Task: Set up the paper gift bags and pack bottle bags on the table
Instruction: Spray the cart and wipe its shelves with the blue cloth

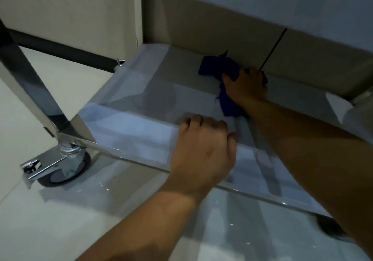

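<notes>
Blue cloth (220, 69) lies on the shiny metal shelf (141, 91), upper right of middle, gripped by the right hand (246, 85). Below it, the left hand (201, 151) curls over the shelf's front edge.

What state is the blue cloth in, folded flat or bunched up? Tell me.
Bunched up. The blue cloth lies crumpled on the lower shelf, with uneven corners sticking out, and the right hand grips it.

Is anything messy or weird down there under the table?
Nothing looks spilled or broken. The right hand grips a crumpled blue cloth on the steel lower shelf, and the left hand holds its front edge. No gift bags are in view.
</notes>
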{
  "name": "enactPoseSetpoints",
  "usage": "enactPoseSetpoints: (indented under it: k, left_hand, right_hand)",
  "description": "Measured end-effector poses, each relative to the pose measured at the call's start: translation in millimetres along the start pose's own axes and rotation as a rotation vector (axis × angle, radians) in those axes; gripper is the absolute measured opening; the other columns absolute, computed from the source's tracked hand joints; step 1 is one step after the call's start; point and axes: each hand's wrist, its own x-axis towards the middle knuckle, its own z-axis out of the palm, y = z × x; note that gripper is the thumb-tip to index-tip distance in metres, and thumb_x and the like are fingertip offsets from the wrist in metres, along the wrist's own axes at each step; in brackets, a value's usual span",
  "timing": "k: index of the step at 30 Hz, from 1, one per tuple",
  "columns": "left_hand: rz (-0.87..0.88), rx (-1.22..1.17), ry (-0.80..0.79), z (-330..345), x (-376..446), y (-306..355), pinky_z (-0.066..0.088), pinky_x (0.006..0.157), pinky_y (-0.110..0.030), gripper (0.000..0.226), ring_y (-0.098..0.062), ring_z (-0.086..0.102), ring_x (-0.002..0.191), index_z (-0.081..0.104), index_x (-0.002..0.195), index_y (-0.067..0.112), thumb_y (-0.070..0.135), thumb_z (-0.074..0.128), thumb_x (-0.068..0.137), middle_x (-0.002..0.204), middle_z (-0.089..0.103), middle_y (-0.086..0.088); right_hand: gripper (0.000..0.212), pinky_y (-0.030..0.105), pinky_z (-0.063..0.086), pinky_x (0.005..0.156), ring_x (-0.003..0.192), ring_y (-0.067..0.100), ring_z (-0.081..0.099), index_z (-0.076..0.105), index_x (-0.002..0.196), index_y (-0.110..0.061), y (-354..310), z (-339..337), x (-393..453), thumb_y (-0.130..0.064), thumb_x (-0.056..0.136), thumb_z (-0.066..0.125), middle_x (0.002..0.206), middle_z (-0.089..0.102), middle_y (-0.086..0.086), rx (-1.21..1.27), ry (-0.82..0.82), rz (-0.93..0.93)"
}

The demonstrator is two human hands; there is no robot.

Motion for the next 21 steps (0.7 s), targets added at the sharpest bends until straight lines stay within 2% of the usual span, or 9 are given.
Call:
enactPoseSetpoints:
  k: [4, 10, 13, 16, 18, 21]
  left_hand:
    - [0.017, 0.038, -0.013, -1, 0, 2, 0.041, 0.084, -0.042, 0.038, -0.025, 0.055, 0.085, 0.064, 0.079, 0.022, 0.043, 0.039, 0.098, 0.084, 0.065, -0.003]
    - [0.021, 0.021, -0.016, -1, 4, -2, 0.041, 0.082, -0.040, 0.039, -0.022, 0.054, 0.081, 0.062, 0.075, 0.023, 0.043, 0.037, 0.098, 0.080, 0.062, 0.000]
    - [0.030, 0.028, -0.003, 0, 5, -2, 0.042, 0.078, -0.040, 0.038, -0.026, 0.056, 0.081, 0.064, 0.074, 0.020, 0.040, 0.040, 0.096, 0.081, 0.065, -0.002]
    - [0.016, -0.001, -0.005, 0, 6, -4, 0.044, 0.078, -0.040, 0.037, -0.024, 0.058, 0.082, 0.065, 0.076, 0.021, 0.040, 0.038, 0.094, 0.082, 0.066, -0.001]
    - [0.004, -0.015, -0.005, 1, 8, -4, 0.045, 0.075, -0.039, 0.037, -0.024, 0.059, 0.079, 0.063, 0.072, 0.021, 0.040, 0.038, 0.092, 0.079, 0.066, -0.002]
    - [0.019, -0.042, 0.016, 2, 7, -4, 0.044, 0.070, -0.037, 0.031, -0.026, 0.058, 0.072, 0.050, 0.061, 0.022, 0.034, 0.041, 0.088, 0.070, 0.064, -0.003]
  right_hand:
    - [0.079, 0.053, 0.011, 0.124, 0.153, 0.033, 0.004, 0.011, 0.161, -0.019, -6, 0, 37, -0.065, 0.100, 0.032, 0.168, 0.005, 0.013, 0.000, -0.015, 0.024]
    - [0.081, 0.049, 0.006, 0.124, 0.154, 0.031, 0.001, 0.006, 0.162, -0.018, -4, -3, 44, -0.065, 0.101, 0.030, 0.168, 0.000, 0.012, -0.019, -0.036, -0.002]
    - [0.077, 0.047, 0.009, 0.125, 0.154, 0.031, 0.001, 0.009, 0.162, -0.020, -1, -5, 30, -0.060, 0.102, 0.034, 0.168, 0.000, 0.011, 0.028, -0.063, -0.037]
    - [0.074, 0.050, 0.018, 0.123, 0.153, 0.033, 0.009, 0.014, 0.161, -0.024, 7, -4, 3, -0.060, 0.101, 0.038, 0.167, 0.007, 0.011, 0.070, -0.066, -0.078]
    - [0.074, 0.049, 0.024, 0.121, 0.151, 0.033, 0.017, 0.020, 0.160, -0.024, 14, -6, -22, -0.062, 0.099, 0.039, 0.166, 0.014, 0.011, 0.082, -0.077, -0.093]
    - [0.074, 0.045, 0.022, 0.121, 0.151, 0.030, 0.016, 0.024, 0.159, -0.021, 23, -10, -73, -0.063, 0.099, 0.038, 0.165, 0.017, 0.009, 0.036, -0.081, -0.120]
